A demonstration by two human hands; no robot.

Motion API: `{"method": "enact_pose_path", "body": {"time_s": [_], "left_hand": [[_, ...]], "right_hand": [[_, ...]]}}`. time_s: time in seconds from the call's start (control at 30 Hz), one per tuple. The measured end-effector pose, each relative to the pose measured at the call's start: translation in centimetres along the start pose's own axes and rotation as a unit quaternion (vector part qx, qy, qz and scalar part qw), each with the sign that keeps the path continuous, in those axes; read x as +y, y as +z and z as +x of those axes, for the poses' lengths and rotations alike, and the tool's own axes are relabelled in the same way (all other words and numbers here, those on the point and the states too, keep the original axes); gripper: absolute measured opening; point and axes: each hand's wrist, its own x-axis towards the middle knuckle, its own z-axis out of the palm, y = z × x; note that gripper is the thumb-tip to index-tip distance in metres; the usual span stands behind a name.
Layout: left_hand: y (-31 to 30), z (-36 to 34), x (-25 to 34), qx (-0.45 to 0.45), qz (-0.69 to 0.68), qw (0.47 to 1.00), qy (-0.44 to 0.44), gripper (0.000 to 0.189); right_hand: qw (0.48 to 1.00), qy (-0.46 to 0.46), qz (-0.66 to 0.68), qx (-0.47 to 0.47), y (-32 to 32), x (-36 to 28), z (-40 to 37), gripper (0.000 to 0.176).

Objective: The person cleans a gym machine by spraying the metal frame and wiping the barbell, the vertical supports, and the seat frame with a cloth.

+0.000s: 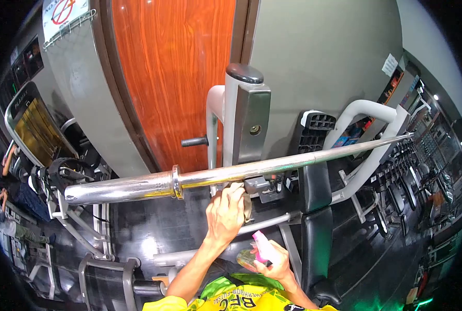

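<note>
The hands are apart. Nearest, the right hand (pixel 278 265) grips a spray bottle (pixel 262 248); ahead-left, the left hand (pixel 224 215) meets the barbell's (pixel 262 169) underside, where sliding right calls for clearing a dark fitting (pixel 257 184). Black floor (pixel 150 223) spreads leftward; beyond stands a wood-grain door (pixel 174 78).
</note>
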Motion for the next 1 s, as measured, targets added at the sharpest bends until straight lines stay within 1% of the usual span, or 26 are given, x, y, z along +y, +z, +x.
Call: {"method": "enact_pose_path", "body": {"time_s": [0.07,0.1,0.2,0.23,0.27,0.33,0.37,0.4,0.43,0.47,0.53,0.57,0.6,0.67,0.7,0.73,0.8,0.83,0.9,0.93,1.0], "left_hand": [[-0.8,0.1,0.4,-0.014,0.044,0.997,0.068,0.032],[-1.2,0.2,0.5,-0.017,0.045,0.996,0.07,0.032],[-2.2,0.2,0.7,0.03,-0.053,0.974,0.217,0.033],[-2.4,-0.1,1.0,0.032,-0.089,0.97,0.226,0.034],[-2.3,-0.4,1.0,0.033,-0.088,0.97,0.224,0.034],[-1.5,-0.9,0.8,0.046,-0.148,0.974,0.167,0.029],[0.6,-1.7,-0.4,0.108,-0.175,0.971,0.124,0.024],[1.7,-2.2,-0.8,0.121,-0.189,0.974,0.027,0.019],[2.3,-2.5,-1.1,0.107,-0.24,0.958,-0.111,0.018],[3.0,-2.7,-1.5,0.09,-0.287,0.921,-0.246,0.016],[4.9,-2.2,-5.0,0.11,-0.181,0.969,-0.124,0.013],[5.0,-2.6,-5.5,0.088,-0.247,0.955,-0.141,0.011],[5.2,-3.2,-6.2,0.09,-0.247,0.954,-0.141,0.011],[6.2,-5.6,-7.7,0.005,-0.282,0.94,-0.19,0.01],[6.3,-6.8,-7.6,-0.02,-0.268,0.938,-0.217,0.011],[6.5,-8.1,-7.4,-0.043,-0.41,0.852,-0.322,0.012],[8.0,-10.2,-8.1,-0.001,-0.333,0.9,-0.282,0.013],[8.1,-11.0,-8.2,-0.003,-0.331,0.9,-0.284,0.013],[7.7,-11.6,-7.8,-0.023,-0.286,0.915,-0.282,0.013],[7.1,-11.4,-7.4,-0.022,-0.285,0.915,-0.284,0.013],[6.3,-10.2,-6.7,-0.026,-0.309,0.887,-0.343,0.012]], "right_hand": [[1.0,0.019,0.02,-0.003,0.3,0.2,-0.4,0.036],[1.0,0.02,0.022,0.0,0.4,0.4,-0.5,0.036],[0.999,0.021,0.023,-0.013,0.6,0.5,-0.8,0.033],[0.999,0.024,0.023,-0.005,0.5,0.3,-0.9,0.028],[0.999,0.027,0.021,0.003,0.5,0.2,-0.9,0.024],[0.999,0.023,0.017,0.017,0.3,0.1,-1.2,0.025],[0.999,0.021,0.013,0.032,0.2,0.1,-1.4,0.026],[0.999,0.021,0.012,0.032,0.0,0.2,-1.7,0.026],[0.999,0.033,0.01,0.04,-0.2,0.2,-2.1,0.027],[0.998,0.044,0.008,0.049,-0.4,0.4,-2.5,0.028],[0.997,0.046,0.004,0.054,-0.6,0.7,-3.0,0.028],[0.997,0.058,-0.001,0.059,-0.8,0.7,-3.1,0.028],[0.995,0.07,-0.004,0.064,-0.9,0.6,-3.3,0.029],[0.995,0.07,-0.009,0.069,-0.9,0.7,-3.3,0.03],[0.995,0.078,-0.006,0.069,-0.9,0.8,-3.4,0.03],[0.994,0.088,-0.003,0.07,-0.9,0.8,-3.7,0.031],[0.993,0.092,0.007,0.074,-0.6,0.8,-3.7,0.03],[0.993,0.091,0.017,0.076,-0.5,0.7,-3.7,0.03],[0.993,0.091,0.015,0.069,-0.4,0.4,-3.5,0.029],[0.994,0.088,0.011,0.062,-0.2,0.3,-3.5,0.029],[0.995,0.082,0.015,0.063,0.1,0.3,-3.4,0.028]]}}
